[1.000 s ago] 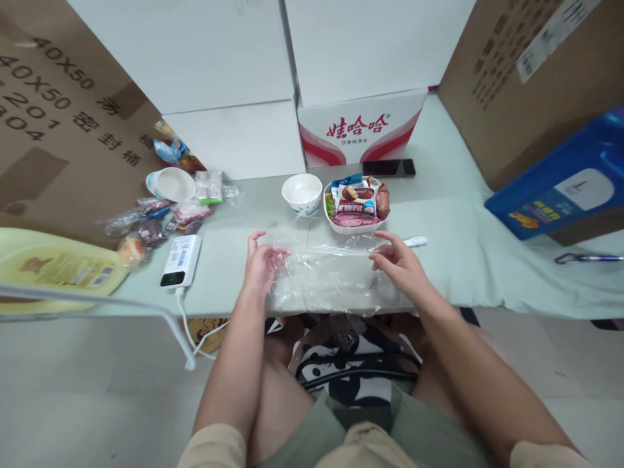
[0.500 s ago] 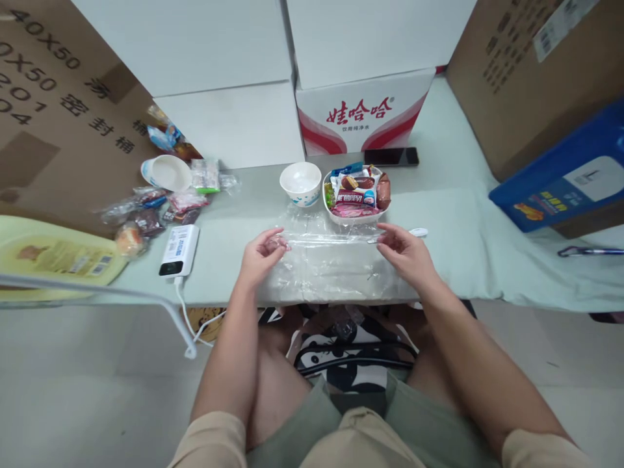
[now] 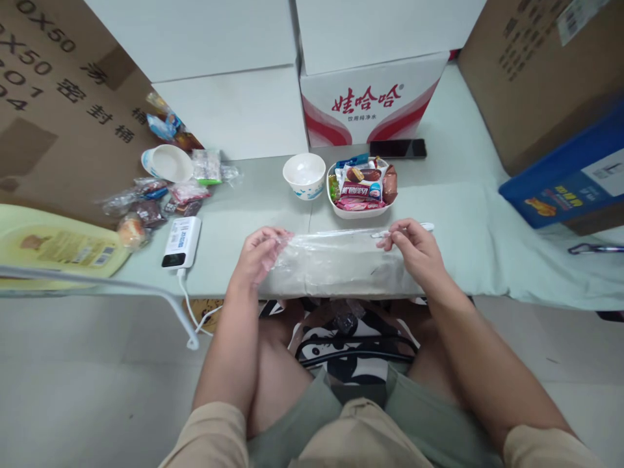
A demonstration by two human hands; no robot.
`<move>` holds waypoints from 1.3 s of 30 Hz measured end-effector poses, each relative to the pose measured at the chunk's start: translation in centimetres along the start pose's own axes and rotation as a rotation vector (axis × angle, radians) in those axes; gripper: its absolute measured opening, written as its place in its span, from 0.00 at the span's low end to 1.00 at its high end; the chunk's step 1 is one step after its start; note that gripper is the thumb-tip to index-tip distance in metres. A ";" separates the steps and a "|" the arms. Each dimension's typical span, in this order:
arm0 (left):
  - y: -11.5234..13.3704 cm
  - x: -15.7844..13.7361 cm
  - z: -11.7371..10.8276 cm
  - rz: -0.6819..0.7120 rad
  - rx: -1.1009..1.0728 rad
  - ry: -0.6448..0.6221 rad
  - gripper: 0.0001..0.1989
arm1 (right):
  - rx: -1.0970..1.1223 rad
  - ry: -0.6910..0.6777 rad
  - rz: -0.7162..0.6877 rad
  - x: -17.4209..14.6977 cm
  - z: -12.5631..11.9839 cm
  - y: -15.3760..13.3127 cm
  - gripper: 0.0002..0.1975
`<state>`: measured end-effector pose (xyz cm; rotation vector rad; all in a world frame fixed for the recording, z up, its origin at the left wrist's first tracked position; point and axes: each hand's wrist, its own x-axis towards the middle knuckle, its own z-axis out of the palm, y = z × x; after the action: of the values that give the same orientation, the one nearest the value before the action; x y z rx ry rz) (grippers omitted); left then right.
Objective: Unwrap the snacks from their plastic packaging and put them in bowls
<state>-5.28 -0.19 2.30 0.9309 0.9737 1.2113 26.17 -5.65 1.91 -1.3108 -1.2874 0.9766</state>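
A clear plastic bag (image 3: 336,260) stretches between my hands over the front of the table. My left hand (image 3: 260,255) pinches its left end, and my right hand (image 3: 413,246) grips the right end near the upper edge. Beside my right fingers lies a thin white-handled tool (image 3: 427,227), partly hidden; I cannot make out its kind. Just beyond the bag stands a white bowl (image 3: 361,211) filled with wrapped snacks (image 3: 361,183). To its left is a white paper bowl (image 3: 304,177) with a blue pattern.
At the left are a power bank (image 3: 181,243) with a cable, several wrapped snacks (image 3: 188,192), a tipped paper bowl (image 3: 168,164) and a yellow bottle (image 3: 63,250). A phone (image 3: 398,149) lies before the white carton (image 3: 375,107). A blue package (image 3: 560,175) stands right.
My hands have moved slightly apart, my right hand going rightward. The plastic bag is now spread wider and flatter between them. The view has shifted slightly.
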 end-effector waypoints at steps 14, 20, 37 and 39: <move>-1.7 2.5 1.3 -0.247 0.614 0.013 0.11 | -0.784 0.135 -0.149 0.0 -0.6 0.4 0.14; -0.8 2.1 2.7 -0.349 0.425 -0.324 0.21 | -0.364 -0.455 -0.216 2.0 3.8 2.0 0.30; 0.1 3.3 1.2 -0.267 0.339 -0.266 0.31 | 0.199 -0.897 0.458 0.9 3.3 -0.3 0.19; 0.0 3.4 1.2 -0.251 0.259 -0.292 0.37 | 0.285 -0.813 0.427 0.7 3.2 -0.3 0.21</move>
<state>-3.79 3.14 2.35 1.1165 0.9898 0.7252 23.09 -4.57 1.73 -1.0006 -1.3849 2.0580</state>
